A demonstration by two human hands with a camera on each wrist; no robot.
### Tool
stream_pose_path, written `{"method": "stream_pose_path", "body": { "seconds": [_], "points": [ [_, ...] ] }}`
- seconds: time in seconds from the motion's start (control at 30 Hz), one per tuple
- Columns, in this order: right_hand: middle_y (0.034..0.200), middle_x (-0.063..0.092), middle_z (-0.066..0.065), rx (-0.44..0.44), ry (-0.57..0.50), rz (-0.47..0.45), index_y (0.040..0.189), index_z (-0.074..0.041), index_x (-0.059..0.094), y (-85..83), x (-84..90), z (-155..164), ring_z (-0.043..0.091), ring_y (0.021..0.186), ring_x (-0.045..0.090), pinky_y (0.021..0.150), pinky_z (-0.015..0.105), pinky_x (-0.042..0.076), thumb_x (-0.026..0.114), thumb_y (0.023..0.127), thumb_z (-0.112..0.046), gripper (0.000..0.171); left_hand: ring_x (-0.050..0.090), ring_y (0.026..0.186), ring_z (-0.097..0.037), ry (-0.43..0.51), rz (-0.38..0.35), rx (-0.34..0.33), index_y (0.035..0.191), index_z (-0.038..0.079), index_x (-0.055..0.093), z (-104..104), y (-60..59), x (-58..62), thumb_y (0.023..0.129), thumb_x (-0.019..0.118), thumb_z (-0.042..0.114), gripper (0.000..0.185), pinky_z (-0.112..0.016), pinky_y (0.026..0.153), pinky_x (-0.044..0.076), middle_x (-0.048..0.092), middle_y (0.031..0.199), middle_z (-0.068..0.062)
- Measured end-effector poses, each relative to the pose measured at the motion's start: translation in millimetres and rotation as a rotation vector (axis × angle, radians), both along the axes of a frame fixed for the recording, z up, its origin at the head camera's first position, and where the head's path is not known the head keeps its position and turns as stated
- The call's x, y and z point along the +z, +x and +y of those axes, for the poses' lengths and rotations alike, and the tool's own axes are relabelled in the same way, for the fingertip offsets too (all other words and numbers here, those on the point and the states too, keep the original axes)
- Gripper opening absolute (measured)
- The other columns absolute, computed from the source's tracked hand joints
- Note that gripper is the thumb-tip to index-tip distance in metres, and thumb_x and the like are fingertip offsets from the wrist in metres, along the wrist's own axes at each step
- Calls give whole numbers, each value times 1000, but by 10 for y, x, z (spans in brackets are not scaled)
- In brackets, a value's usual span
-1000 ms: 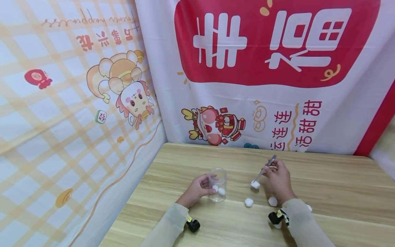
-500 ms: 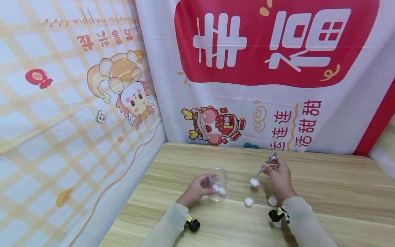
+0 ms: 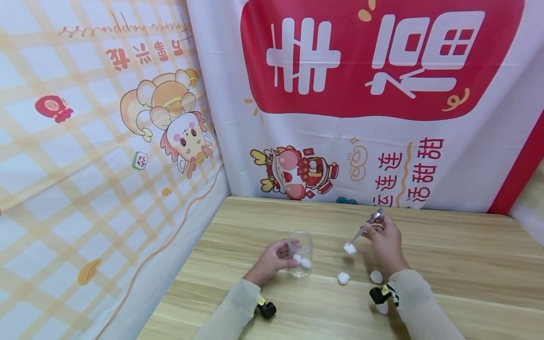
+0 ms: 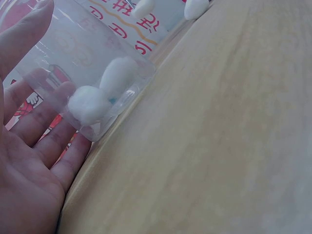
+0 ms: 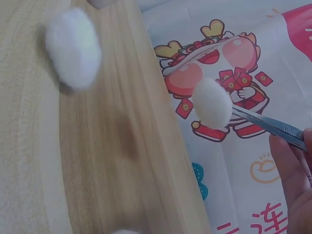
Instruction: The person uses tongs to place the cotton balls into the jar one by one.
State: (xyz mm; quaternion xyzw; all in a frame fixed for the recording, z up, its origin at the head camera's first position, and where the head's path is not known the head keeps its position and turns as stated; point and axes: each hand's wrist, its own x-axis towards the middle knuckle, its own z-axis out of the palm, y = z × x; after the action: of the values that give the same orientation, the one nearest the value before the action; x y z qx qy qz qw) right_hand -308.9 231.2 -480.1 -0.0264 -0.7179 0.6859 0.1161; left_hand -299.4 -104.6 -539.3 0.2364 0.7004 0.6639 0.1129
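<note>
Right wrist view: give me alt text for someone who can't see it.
Metal tweezers, held by the right hand, grip a white cotton ball lifted above a wooden table. Another cotton ball lies on the table, with a cartoon banner behind.

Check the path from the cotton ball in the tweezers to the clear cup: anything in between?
Nothing visible. The cotton ball held in the tweezers hangs above the table, with bare wood between it and the clear cup. The loose cotton balls lie nearer the person, off that line.
</note>
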Motion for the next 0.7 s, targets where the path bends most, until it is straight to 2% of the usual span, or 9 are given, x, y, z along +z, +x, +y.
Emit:
{"method": "stream_pose_path", "body": {
  "seconds": [0.37,0.7],
  "points": [
    [122,50,16,-18,-2,54,133,2,41,27,85,-23,30,109,60,82,26,55,53,99,-1,36,55,120,-27,-10,-16,14,140,7,50,2,10,15,82,79,11,64,-36,97,48,57,132,-10],
    [121,52,17,-27,4,90,133,4,41,56,198,-49,22,104,63,81,26,55,54,98,-1,38,56,120,-26,-7,-24,17,139,10,52,3,1,1,82,79,11,63,-36,97,48,58,132,-10]
  ]
}}
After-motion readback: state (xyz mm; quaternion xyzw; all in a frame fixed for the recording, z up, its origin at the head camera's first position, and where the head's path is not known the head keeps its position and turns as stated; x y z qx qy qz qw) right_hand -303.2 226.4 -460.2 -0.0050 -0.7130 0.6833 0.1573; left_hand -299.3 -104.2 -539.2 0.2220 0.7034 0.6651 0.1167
